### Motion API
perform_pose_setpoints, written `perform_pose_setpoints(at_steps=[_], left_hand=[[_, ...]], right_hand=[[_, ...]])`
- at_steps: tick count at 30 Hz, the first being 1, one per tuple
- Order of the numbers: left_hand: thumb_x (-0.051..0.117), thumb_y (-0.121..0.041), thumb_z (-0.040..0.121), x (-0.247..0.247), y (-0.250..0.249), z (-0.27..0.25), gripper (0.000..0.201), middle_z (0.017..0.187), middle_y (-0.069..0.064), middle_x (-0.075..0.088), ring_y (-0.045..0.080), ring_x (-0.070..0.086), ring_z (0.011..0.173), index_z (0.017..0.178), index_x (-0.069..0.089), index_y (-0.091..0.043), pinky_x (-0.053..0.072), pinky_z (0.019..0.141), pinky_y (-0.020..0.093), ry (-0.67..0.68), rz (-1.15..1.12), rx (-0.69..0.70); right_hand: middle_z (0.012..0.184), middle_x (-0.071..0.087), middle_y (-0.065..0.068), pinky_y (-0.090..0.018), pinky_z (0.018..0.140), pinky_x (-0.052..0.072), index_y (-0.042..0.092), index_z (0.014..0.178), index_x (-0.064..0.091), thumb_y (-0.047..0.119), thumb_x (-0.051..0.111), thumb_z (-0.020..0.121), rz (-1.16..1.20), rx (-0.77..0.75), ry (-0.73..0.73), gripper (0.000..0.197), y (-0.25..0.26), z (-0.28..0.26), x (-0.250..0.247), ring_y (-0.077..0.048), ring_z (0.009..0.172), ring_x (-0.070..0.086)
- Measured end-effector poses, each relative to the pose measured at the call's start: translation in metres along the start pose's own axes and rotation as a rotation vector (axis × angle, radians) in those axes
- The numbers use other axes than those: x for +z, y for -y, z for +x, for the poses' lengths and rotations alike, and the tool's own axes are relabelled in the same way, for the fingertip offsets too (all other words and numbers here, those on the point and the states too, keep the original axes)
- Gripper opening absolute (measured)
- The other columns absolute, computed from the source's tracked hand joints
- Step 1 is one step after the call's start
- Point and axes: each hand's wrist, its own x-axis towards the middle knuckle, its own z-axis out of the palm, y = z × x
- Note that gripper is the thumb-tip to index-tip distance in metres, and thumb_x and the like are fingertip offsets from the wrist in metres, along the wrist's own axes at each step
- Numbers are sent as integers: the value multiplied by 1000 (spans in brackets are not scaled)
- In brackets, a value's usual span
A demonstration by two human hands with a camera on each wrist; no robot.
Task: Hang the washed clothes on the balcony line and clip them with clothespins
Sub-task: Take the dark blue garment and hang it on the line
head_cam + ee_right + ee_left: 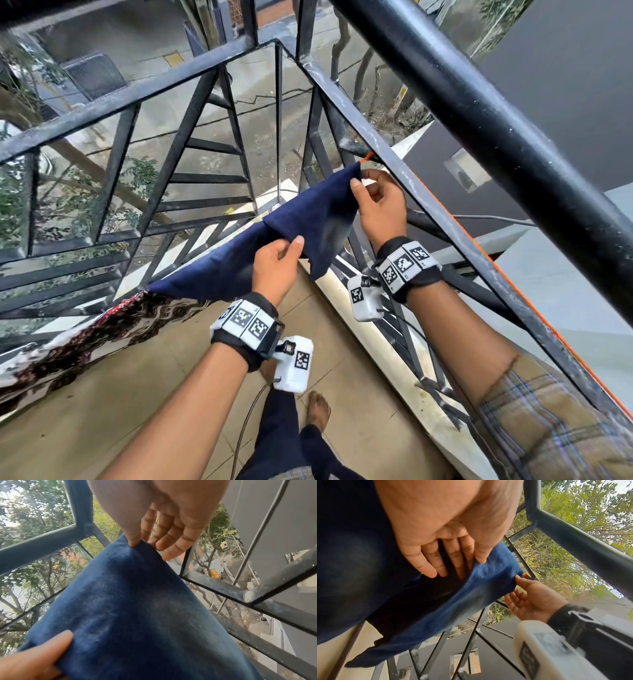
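Note:
A navy blue cloth (308, 219) hangs folded over an orange line (367, 157) that runs toward the balcony railing. My left hand (282, 251) pinches the cloth's near fold between thumb and fingers. In the left wrist view the fingers (435, 562) lie under the cloth (479, 596). My right hand (361, 183) pinches the cloth's far top corner beside the line's orange end. The right wrist view shows the right thumb and fingers (135, 540) closed on the cloth's (137, 608) top edge, with the left thumb (56, 642) lower down.
A brown patterned cloth (102, 329) hangs on the same line to the left of the navy one. The black metal railing (205, 72) encloses the balcony, and a thick black pipe (479, 113) crosses overhead at right. Below are a tiled floor (137, 394) and my bare foot (318, 407).

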Motion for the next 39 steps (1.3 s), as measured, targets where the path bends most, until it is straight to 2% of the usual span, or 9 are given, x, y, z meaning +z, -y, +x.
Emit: perform_pose_setpoints(at_steps=[4,6,8,11,14,17,23,32,39], left_hand=[[56,-37,97,-12,0,-21,26,85,-4,67,10,60,85,89,65,-13,51,86,40,93,-93,80],[54,-34,99,-19,-6,-28,19,91,-2,70,12,62,90,93,66,-21,52,90,46,120,-140,107],[54,-38,97,-22,-16,-36,19,90,11,65,22,60,87,92,65,-24,52,83,49,121,-185,122],[50,-33,102,-28,-32,-45,19,90,12,65,24,62,84,88,61,-28,47,70,35,99,-193,91],[46,-32,104,-35,-41,-46,19,107,16,70,27,68,102,91,58,-23,48,64,28,113,-265,95],[45,-29,104,-40,-43,-44,21,98,17,60,24,58,90,103,54,-11,42,49,16,111,-287,90],[46,-22,104,-47,-40,-45,19,98,1,69,20,66,97,94,62,-18,52,91,37,166,-357,67],[44,-21,105,-50,-34,-51,21,100,4,72,24,69,98,94,62,-20,52,90,40,163,-313,52],[51,-24,102,-42,-16,-53,15,97,3,68,23,61,96,91,61,-23,52,87,34,198,-238,-66]], right_hand=[[71,68,-11,-29,66,48,15,86,73,26,67,87,-33,-44,-8,13,3,-3,-5,-8,64,53],[76,71,-10,-30,69,50,14,82,73,32,67,86,-44,-33,-63,20,3,-6,-4,-9,66,57],[76,68,-1,-28,71,49,13,83,69,33,62,89,-31,-14,-81,22,5,-10,0,-7,69,56],[78,57,6,-27,75,41,13,87,61,31,53,94,97,44,-14,21,15,-13,9,-6,74,48],[81,55,0,-28,72,39,6,91,60,30,53,93,150,73,33,25,24,-11,10,-10,76,46],[84,56,-9,-30,72,39,12,86,56,17,62,91,245,123,90,10,30,-10,6,-17,78,49],[82,65,-9,-22,70,48,10,98,62,1,74,78,398,131,-35,25,38,-15,3,-17,76,59],[90,71,-2,-18,82,49,9,98,71,-14,64,77,450,97,-105,32,43,-23,3,-8,85,64],[96,70,-3,-21,90,48,13,101,70,-10,61,84,402,175,52,30,17,-29,-5,-13,96,63]])
